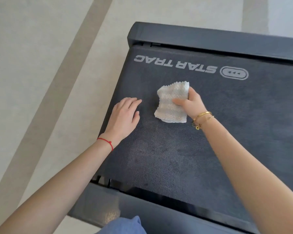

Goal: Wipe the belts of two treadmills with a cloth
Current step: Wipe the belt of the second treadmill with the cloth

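A dark grey treadmill belt (193,149) fills the right and middle of the head view, with a pale STAR TRAC logo (176,65) printed near its far end. My right hand (189,102) grips a folded white cloth (171,102) and holds it down on the belt just below the logo. My left hand (123,115) lies flat with straight fingers on the belt's left edge, a little left of the cloth. A red string circles my left wrist and gold bracelets my right.
The treadmill's dark side rail (210,39) runs along the far side and another rail (142,208) along the near side. Pale floor (41,81) with a darker stripe lies to the left. Blue denim (123,225) shows at the bottom edge.
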